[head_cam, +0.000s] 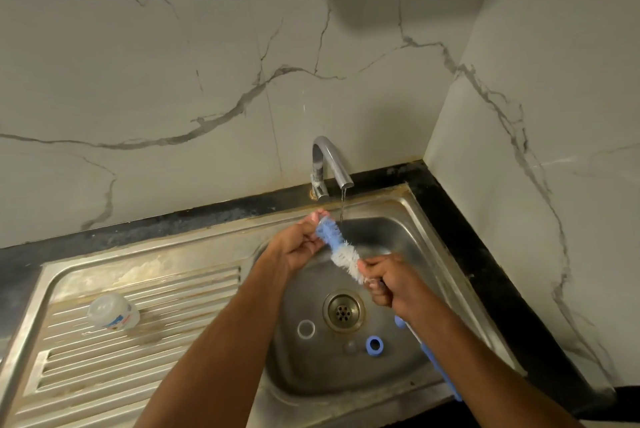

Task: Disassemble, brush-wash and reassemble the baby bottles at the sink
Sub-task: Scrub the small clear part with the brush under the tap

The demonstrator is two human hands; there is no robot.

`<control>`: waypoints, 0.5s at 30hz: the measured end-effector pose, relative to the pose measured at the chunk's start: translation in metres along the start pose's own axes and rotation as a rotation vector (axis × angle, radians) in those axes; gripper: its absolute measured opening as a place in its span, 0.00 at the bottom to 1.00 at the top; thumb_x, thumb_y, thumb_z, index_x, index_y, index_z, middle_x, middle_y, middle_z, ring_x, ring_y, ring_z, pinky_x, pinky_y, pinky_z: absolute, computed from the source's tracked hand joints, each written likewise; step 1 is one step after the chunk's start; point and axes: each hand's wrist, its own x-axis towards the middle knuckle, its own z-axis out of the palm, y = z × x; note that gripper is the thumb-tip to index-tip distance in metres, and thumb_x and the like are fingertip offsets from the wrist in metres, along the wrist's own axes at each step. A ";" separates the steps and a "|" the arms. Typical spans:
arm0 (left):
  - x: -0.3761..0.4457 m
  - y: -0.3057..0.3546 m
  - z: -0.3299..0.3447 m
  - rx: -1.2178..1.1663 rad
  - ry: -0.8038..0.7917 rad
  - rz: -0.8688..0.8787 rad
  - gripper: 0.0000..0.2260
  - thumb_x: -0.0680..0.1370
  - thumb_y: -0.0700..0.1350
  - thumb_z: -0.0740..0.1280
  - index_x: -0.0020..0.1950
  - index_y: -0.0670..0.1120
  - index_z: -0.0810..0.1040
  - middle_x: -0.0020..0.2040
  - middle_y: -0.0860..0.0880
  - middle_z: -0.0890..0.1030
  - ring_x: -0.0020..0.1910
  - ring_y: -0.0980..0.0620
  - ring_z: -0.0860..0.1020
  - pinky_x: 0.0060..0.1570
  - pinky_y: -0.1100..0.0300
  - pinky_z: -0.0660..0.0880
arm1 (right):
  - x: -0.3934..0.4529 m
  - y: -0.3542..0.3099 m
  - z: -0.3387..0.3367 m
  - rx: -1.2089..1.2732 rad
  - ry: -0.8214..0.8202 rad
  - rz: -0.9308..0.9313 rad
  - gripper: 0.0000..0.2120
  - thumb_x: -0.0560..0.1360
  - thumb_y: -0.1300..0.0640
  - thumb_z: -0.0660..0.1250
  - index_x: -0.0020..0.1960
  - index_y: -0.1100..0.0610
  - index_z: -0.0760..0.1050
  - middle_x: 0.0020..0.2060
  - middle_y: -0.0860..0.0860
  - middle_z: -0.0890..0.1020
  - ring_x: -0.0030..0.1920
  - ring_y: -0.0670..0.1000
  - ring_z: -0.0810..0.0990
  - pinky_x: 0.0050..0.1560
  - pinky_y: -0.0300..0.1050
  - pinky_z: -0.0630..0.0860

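Baby-bottle parts lie scattered around a steel sink (408, 219) set in a dark table (485, 254). On the ribbed drainboard (156, 296) to the left, a clear bottle (112, 310) lies on its side. A thin stream runs from the tap (330, 164) into the basin. Over the basin, the left hand (304, 240) pinches the blue tip of a bottle brush (341, 252), while the right hand (388, 283) grips its handle just below the white bristles. Near the drain (344, 310) rest a white ring (306, 329), a blue collar (374, 345) and a small clear teat (350, 346).
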 end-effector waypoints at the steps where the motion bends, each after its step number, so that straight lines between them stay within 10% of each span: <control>1: -0.001 -0.001 -0.001 0.044 0.014 -0.007 0.10 0.81 0.36 0.65 0.61 0.37 0.79 0.53 0.39 0.84 0.51 0.45 0.84 0.50 0.51 0.82 | -0.001 0.002 -0.001 -0.121 0.040 -0.067 0.05 0.76 0.62 0.69 0.44 0.62 0.84 0.24 0.53 0.71 0.23 0.46 0.63 0.25 0.38 0.56; 5: 0.006 -0.004 -0.008 0.275 0.173 -0.081 0.05 0.80 0.37 0.67 0.54 0.36 0.79 0.38 0.44 0.81 0.38 0.52 0.78 0.53 0.52 0.82 | -0.009 0.013 -0.001 -1.210 0.347 -0.616 0.11 0.74 0.55 0.69 0.34 0.56 0.78 0.24 0.48 0.73 0.24 0.45 0.69 0.26 0.35 0.58; 8: 0.006 -0.004 -0.002 0.232 0.162 -0.079 0.07 0.83 0.40 0.65 0.51 0.37 0.79 0.30 0.48 0.74 0.29 0.56 0.69 0.54 0.54 0.81 | -0.012 0.023 0.000 -1.584 0.398 -0.821 0.03 0.63 0.56 0.74 0.37 0.52 0.81 0.26 0.48 0.77 0.23 0.47 0.73 0.26 0.36 0.59; 11: 0.000 -0.004 0.005 0.247 0.157 0.005 0.08 0.83 0.39 0.64 0.55 0.36 0.79 0.34 0.47 0.78 0.31 0.55 0.76 0.40 0.58 0.78 | -0.008 0.017 0.012 -1.207 0.287 -0.662 0.09 0.73 0.57 0.70 0.35 0.58 0.80 0.25 0.49 0.75 0.23 0.44 0.68 0.26 0.38 0.62; 15: -0.005 0.000 0.001 0.078 0.115 0.021 0.07 0.82 0.36 0.62 0.57 0.37 0.79 0.50 0.39 0.83 0.53 0.45 0.81 0.50 0.51 0.81 | -0.007 -0.011 0.008 -0.151 0.007 -0.056 0.05 0.77 0.62 0.69 0.47 0.63 0.83 0.25 0.53 0.71 0.22 0.45 0.63 0.24 0.39 0.58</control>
